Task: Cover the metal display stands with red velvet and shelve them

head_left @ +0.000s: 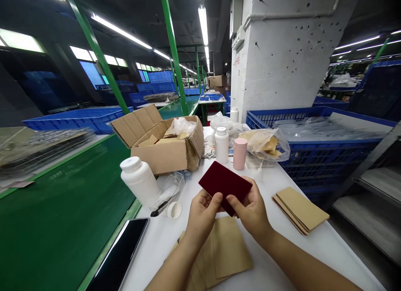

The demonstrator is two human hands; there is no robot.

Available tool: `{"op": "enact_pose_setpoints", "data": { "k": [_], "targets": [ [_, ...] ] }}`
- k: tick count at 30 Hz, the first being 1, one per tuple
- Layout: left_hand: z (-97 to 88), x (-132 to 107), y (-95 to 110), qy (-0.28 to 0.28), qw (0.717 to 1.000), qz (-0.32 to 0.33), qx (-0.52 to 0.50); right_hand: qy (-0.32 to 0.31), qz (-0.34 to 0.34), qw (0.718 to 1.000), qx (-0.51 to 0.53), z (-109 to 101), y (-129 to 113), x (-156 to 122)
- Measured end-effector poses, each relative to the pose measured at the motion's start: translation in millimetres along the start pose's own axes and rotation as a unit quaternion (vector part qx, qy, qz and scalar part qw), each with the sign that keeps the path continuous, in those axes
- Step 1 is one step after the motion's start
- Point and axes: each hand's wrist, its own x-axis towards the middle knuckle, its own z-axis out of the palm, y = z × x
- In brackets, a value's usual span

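Left hand point(202, 218) and right hand point(252, 211) pinch a dark red card point(224, 191); a cardboard box point(159, 157) holds a plastic bag point(180, 126) and tan sheets point(166, 140).

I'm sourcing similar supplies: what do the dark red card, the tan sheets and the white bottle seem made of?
The dark red card looks like stiff board with a matte, velvety face; its core is hidden. The tan sheets look like kraft card: dull, with thin stacked edges. The white bottle looks like opaque plastic, with a soft sheen and a moulded cap.

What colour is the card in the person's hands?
Deep wine red. The card shows best in the head view.
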Motion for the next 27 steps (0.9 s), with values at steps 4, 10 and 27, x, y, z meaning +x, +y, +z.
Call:
{"op": "enact_pose_setpoints", "data": {
  "k": [4,10,27],
  "targets": [
    [0.0,1.0,-0.1,-0.021,1.0,-0.008,0.003,0.037,0.029,0.999,-0.018,-5.8,-1.4,2.0],
    [-0.2,0.2,-0.8,-0.005,1.0,-0.005,0.014,0.021,0.046,0.996,0.067,-13.5,-5.7,6.7],
    [-3.2,2.8,-3.9,-0.019,1.0,-0.006,0.023,0.037,0.043,0.998,0.029,-18.2,-3.0,11.2]
  ]
}}
